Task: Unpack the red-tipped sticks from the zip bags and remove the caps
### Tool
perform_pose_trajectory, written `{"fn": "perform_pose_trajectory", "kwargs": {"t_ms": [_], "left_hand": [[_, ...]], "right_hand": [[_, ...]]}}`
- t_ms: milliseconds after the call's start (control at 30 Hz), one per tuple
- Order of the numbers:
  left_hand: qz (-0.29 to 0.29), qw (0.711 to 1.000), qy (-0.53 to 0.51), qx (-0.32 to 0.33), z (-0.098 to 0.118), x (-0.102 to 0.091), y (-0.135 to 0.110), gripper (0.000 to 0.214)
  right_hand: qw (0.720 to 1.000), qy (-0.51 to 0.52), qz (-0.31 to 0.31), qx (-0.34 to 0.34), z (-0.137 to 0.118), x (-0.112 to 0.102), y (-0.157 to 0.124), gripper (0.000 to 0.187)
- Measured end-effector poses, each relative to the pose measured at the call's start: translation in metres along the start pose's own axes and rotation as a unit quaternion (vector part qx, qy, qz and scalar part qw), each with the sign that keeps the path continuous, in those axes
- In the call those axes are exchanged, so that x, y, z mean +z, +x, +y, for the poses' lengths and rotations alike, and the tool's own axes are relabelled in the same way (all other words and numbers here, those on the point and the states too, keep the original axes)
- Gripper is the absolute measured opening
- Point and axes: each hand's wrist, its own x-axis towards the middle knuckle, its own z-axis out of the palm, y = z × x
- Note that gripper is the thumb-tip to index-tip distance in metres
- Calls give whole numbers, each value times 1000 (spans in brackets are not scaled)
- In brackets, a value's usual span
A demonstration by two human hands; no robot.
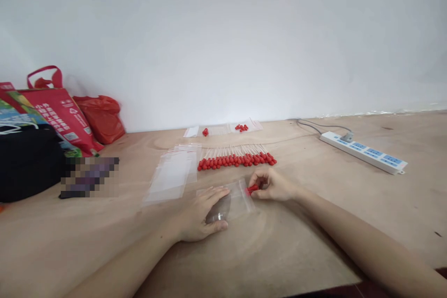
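Observation:
My left hand (pixel 202 214) lies flat on a small clear plastic bag (pixel 233 202) on the wooden table, fingers stretched out over it. My right hand (pixel 272 185) is closed in a pinch on a small red piece (pixel 252 189) at the bag's right end. Just beyond lies a row of thin sticks with red tips (pixel 237 157), side by side. A stack of empty clear bags (pixel 172 174) lies left of that row.
Two clear bags holding red pieces (pixel 223 129) lie near the wall. A white power strip (pixel 363 151) with its cable sits at the right. Red bags (pixel 70 116), a black bag (pixel 28 160) and a blurred-out object (pixel 89 177) stand at the left.

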Motion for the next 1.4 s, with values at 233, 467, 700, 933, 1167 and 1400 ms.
{"fn": "perform_pose_trajectory", "kwargs": {"t_ms": [233, 467, 700, 933, 1167, 1400], "left_hand": [[-26, 999, 37, 5, 2, -5, 0, 57], [-36, 998, 51, 12, 0, -4, -1, 50], [-29, 998, 48, -20, 1, -3, -1, 44], [-17, 999, 48, -5, -1, -2, -2, 43], [-29, 997, 70, -15, 2, -4, -2, 44], [-40, 996, 82, -23, 4, -5, -2, 45]], "right_hand": [[989, 98, 86, 69, 10, -39, 0, 31], [979, 120, 151, 66, 21, -75, -8, 36], [918, 104, 379, -54, 29, -80, 10, 31], [881, -278, 333, -189, 41, -60, 29, 21], [845, -424, 237, -226, 56, -54, 33, 30], [833, -453, 218, -232, 58, -51, 35, 31]]}}
